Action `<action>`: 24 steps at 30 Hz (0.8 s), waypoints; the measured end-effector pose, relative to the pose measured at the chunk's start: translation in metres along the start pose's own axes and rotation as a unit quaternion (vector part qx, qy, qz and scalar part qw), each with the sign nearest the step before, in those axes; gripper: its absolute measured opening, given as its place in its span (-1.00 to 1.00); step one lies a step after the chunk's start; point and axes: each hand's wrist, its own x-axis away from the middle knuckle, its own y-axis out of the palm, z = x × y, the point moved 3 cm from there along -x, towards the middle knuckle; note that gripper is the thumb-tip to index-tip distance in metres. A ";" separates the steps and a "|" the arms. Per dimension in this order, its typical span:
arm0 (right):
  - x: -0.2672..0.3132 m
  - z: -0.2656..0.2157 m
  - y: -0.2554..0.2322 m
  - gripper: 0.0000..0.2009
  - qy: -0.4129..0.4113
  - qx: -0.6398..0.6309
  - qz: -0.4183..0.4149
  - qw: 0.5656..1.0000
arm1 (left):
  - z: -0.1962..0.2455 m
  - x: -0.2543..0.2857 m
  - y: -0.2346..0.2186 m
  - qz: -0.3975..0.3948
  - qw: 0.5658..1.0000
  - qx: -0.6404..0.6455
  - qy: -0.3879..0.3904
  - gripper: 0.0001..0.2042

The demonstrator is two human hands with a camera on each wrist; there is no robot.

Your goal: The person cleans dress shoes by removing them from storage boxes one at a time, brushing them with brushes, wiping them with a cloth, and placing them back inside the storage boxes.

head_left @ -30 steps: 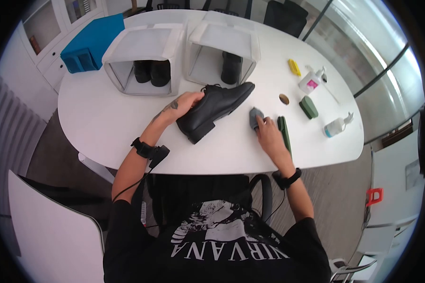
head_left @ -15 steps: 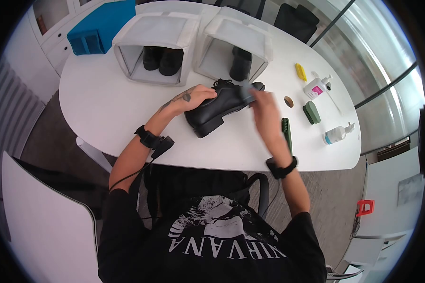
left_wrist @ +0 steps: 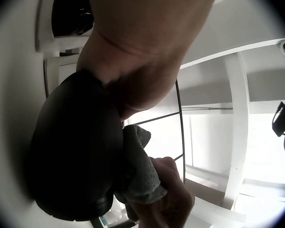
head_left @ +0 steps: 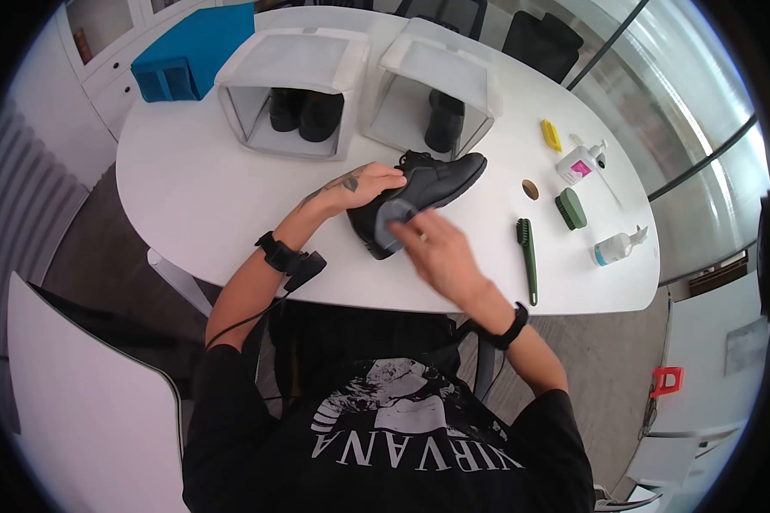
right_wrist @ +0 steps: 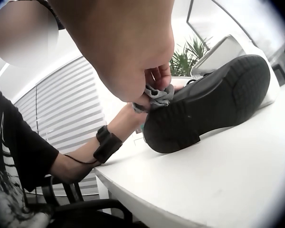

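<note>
A black lace-up leather shoe [head_left: 441, 181] lies on its side on the white table, toe pointing to the far right. My left hand [head_left: 370, 185] grips it at the ankle opening, thumb along the collar. In my right hand [head_left: 443, 256] a grey cloth [head_left: 392, 222] is pinched against the heel end of the shoe's side. The right wrist view shows the bunched cloth [right_wrist: 160, 96] under curled fingers, right beside the sole [right_wrist: 213, 102]. From the left wrist, the rounded heel [left_wrist: 76, 147] fills the near view, with the cloth [left_wrist: 142, 166] along its side.
Two pale boxes [head_left: 295, 60] with open fronts stand behind, black shoes [head_left: 319, 117] inside. A blue box [head_left: 197, 51] is at far left. To the right are a long-handled green brush [head_left: 529, 265], a green brush [head_left: 571, 209], a spray bottle [head_left: 618, 246], a pump bottle [head_left: 580, 162] and a yellow item [head_left: 551, 135].
The right hand has lifted the cloth from the table, brought it to the shoe's toe, then moved it left to the heel. The left hand has kept its hold on the shoe.
</note>
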 end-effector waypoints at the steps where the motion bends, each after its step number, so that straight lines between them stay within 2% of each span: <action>1: 0.001 0.017 -0.002 -0.58 0.027 0.034 0.023 0.999 | 0.002 0.003 0.002 0.000 1.000 0.000 -0.003 -0.59; 2: -0.002 0.041 -0.006 -0.58 0.056 0.071 0.045 0.995 | 0.003 0.005 0.004 0.018 0.999 0.014 -0.023 -0.59; 4: -0.006 0.068 -0.019 -0.58 0.181 0.024 0.062 0.981 | 0.004 0.003 0.006 0.033 0.998 0.025 -0.038 -0.59; 6: 0.000 0.054 -0.010 -0.56 0.086 0.038 0.053 0.994 | 0.003 0.000 0.007 -0.047 0.998 0.052 0.007 -0.54; 7: 0.004 0.033 -0.001 -0.54 0.057 -0.001 0.036 0.998 | 0.009 0.010 0.012 0.075 0.997 -0.003 0.002 -0.52; 8: 0.008 0.010 0.001 -0.54 0.012 -0.020 0.029 0.999 | 0.013 0.010 0.009 0.075 0.997 -0.003 0.002 -0.52; 10: 0.010 -0.005 -0.008 -0.55 -0.033 -0.016 -0.013 0.999 | 0.013 0.007 0.009 -0.030 0.999 0.030 0.017 -0.56; 11: 0.012 0.010 -0.006 -0.57 -0.001 0.007 0.012 1.000 | 0.008 0.004 0.010 -0.042 0.998 0.026 0.046 -0.59; 12: 0.012 0.034 -0.007 -0.58 0.034 0.030 0.035 0.998 | 0.007 0.006 0.011 -0.046 0.998 0.032 0.038 -0.59; 14: 0.008 0.067 -0.021 -0.59 0.145 0.031 0.079 0.986 | 0.015 0.009 0.010 -0.070 0.997 0.030 -0.025 -0.60; 15: 0.011 0.062 -0.020 -0.59 0.123 0.018 0.077 0.989 | 0.003 0.004 0.010 -0.102 0.993 0.060 -0.023 -0.60; 17: 0.017 0.027 -0.008 -0.60 0.055 0.001 0.076 0.996 | 0.023 0.014 0.013 -0.096 0.993 0.060 -0.018 -0.60; 18: 0.017 0.008 -0.006 -0.58 0.011 -0.030 0.053 0.998 | 0.028 0.018 0.016 -0.097 0.993 0.067 -0.025 -0.58; 20: 0.019 -0.014 -0.011 -0.57 -0.010 -0.058 -0.017 0.998 | 0.015 0.010 0.012 -0.102 0.992 0.063 -0.038 -0.54; 22: 0.020 0.002 -0.011 -0.56 0.019 -0.016 0.004 1.000 | 0.019 0.012 0.018 -0.150 0.981 0.120 -0.018 -0.56; 23: 0.015 0.011 -0.018 -0.54 0.052 0.011 0.046 0.998 | 0.023 0.017 0.017 -0.133 0.985 0.104 -0.027 -0.57; 24: 0.013 0.022 -0.017 -0.53 0.118 -0.006 0.044 0.992 | 0.019 0.018 0.019 -0.136 0.985 0.105 -0.029 -0.57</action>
